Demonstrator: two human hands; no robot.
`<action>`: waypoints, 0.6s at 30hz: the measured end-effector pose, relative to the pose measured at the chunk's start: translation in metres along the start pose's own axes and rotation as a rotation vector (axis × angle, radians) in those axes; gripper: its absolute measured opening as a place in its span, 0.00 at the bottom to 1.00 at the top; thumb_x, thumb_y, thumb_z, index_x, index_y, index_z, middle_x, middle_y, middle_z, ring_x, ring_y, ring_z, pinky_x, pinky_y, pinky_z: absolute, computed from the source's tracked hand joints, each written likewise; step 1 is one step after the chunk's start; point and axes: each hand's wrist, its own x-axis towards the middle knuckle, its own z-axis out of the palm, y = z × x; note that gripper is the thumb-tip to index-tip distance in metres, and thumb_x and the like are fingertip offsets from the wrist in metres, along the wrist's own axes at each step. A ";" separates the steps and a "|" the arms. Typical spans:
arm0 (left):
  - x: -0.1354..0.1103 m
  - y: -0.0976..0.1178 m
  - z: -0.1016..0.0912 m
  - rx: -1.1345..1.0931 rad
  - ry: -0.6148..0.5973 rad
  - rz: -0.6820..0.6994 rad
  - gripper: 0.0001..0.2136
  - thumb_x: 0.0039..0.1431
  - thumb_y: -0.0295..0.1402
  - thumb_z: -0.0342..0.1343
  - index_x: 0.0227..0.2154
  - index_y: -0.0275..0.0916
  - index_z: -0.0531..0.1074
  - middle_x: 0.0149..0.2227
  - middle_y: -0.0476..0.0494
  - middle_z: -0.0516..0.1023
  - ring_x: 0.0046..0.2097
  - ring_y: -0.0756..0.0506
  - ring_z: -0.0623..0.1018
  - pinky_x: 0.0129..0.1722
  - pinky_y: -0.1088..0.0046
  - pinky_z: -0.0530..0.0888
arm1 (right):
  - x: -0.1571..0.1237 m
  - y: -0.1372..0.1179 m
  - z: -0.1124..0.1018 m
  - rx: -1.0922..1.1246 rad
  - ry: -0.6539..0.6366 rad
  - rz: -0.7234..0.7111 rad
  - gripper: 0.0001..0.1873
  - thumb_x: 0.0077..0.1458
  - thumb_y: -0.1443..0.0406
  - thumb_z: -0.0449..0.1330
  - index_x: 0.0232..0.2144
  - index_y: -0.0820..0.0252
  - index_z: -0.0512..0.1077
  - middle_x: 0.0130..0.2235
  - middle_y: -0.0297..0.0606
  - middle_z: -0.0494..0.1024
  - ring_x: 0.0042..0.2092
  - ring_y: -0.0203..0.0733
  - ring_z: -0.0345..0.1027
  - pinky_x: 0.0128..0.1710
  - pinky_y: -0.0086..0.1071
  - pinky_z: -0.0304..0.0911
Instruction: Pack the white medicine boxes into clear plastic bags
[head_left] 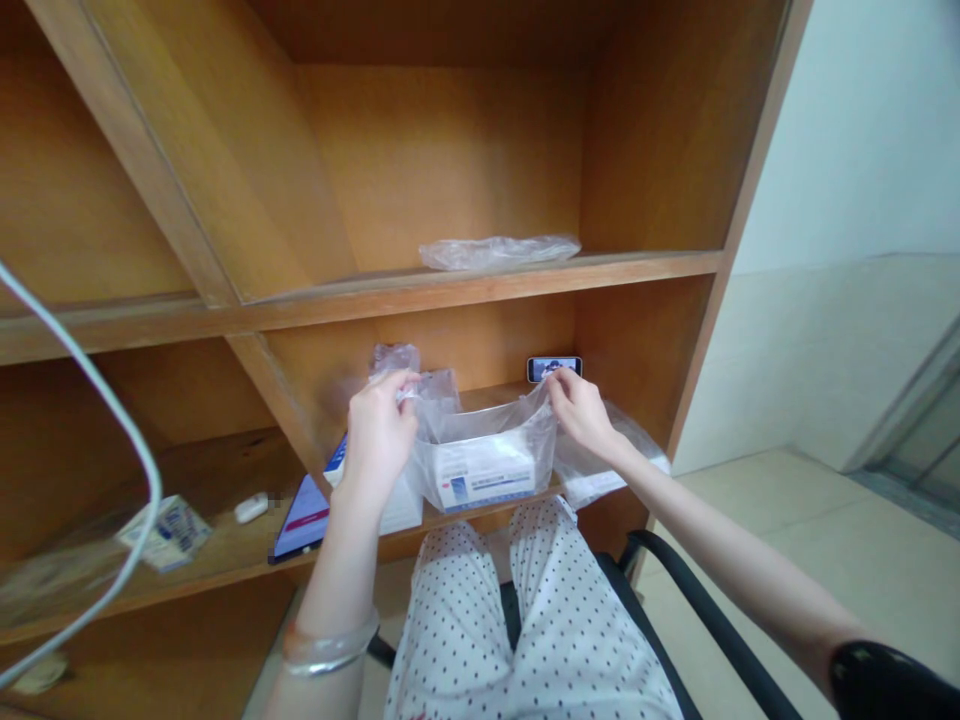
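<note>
A clear plastic bag [544,425] stands on the lower shelf with its mouth spread wide. Inside it sits a white box [486,468] with blue print on its front, seen through the film. My left hand [384,425] pinches the bag's left edge, fingers closed. At the opposite edge, my right hand [579,408] grips the film between thumb and fingers. More crumpled clear plastic [397,358] lies behind my left hand. Below that hand, another white box [401,505] is partly hidden by my wrist and the bag.
A phone [553,369] leans at the back of the shelf. Another clear bag [611,460] lies to the right. Leftward are a blue-purple box [302,520], a small white case [251,508] and a printed carton [166,533]. Folded plastic [501,252] rests above; a white cable [139,450] hangs at left.
</note>
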 end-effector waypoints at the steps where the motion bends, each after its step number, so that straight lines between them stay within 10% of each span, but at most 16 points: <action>1: 0.000 -0.002 -0.004 0.013 -0.019 -0.031 0.14 0.49 0.24 0.50 0.38 0.37 0.75 0.39 0.43 0.79 0.37 0.45 0.77 0.43 0.69 0.72 | -0.001 -0.006 -0.002 -0.085 -0.037 0.033 0.21 0.62 0.59 0.40 0.36 0.62 0.70 0.35 0.45 0.77 0.36 0.43 0.71 0.35 0.31 0.60; 6: -0.002 -0.006 -0.021 0.080 -0.037 -0.202 0.10 0.49 0.33 0.52 0.31 0.36 0.76 0.32 0.42 0.79 0.33 0.43 0.77 0.38 0.69 0.72 | -0.013 -0.029 -0.014 -0.473 -0.375 0.114 0.19 0.59 0.61 0.47 0.34 0.66 0.74 0.38 0.53 0.77 0.41 0.52 0.72 0.36 0.35 0.61; 11: -0.003 -0.001 -0.015 -0.082 -0.097 -0.258 0.09 0.48 0.37 0.52 0.23 0.38 0.73 0.23 0.46 0.75 0.29 0.45 0.75 0.33 0.71 0.69 | -0.041 -0.047 -0.023 -0.531 -0.425 0.051 0.15 0.57 0.66 0.48 0.34 0.66 0.74 0.37 0.53 0.77 0.40 0.51 0.72 0.35 0.36 0.61; 18: 0.003 0.011 0.047 -0.735 -0.052 -0.282 0.10 0.51 0.39 0.52 0.27 0.37 0.70 0.31 0.47 0.75 0.35 0.48 0.74 0.39 0.73 0.69 | -0.017 -0.072 -0.005 0.103 -0.007 -0.197 0.12 0.58 0.61 0.48 0.31 0.61 0.68 0.38 0.44 0.71 0.41 0.43 0.65 0.41 0.34 0.59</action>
